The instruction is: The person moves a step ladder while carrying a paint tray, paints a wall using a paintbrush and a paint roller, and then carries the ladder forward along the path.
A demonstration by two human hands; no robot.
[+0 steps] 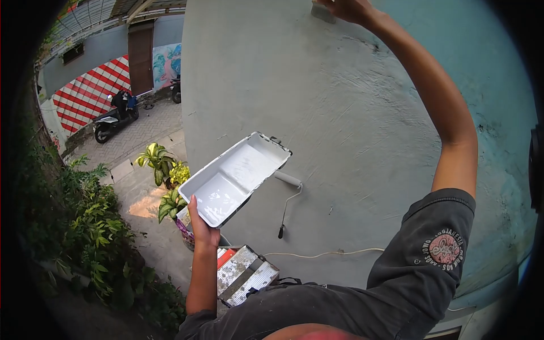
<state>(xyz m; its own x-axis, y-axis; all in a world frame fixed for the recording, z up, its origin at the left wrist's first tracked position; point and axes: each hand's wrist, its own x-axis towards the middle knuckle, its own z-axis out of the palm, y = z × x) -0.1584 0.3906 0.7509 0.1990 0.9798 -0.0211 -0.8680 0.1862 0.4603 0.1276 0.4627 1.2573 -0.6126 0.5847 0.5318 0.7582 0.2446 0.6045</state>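
Observation:
My left hand [205, 229] grips the lower end of a paint tray [235, 175], thumb over its rim. The tray is tilted, with wet white paint in its deep end and a whitened ramp. At the top edge of the view my right hand [350, 9] is closed around a flat grey brush-like tool [323, 13] held at the wall; the frame cuts off part of the hand and tool. Just beyond the tray, a paint roller [288, 179] shows with its bent wire frame and dark handle, its sleeve partly hidden by the tray.
A grey plastered wall [340, 136] fills the middle, turning teal at right. Below stands a paint-spattered metal platform [246, 277] with a dark strap. A pale cable [323, 255] runs along the wall's foot. Potted plants [158, 161], dense shrubs [85, 209] and a parked motorbike [116, 116] are at left.

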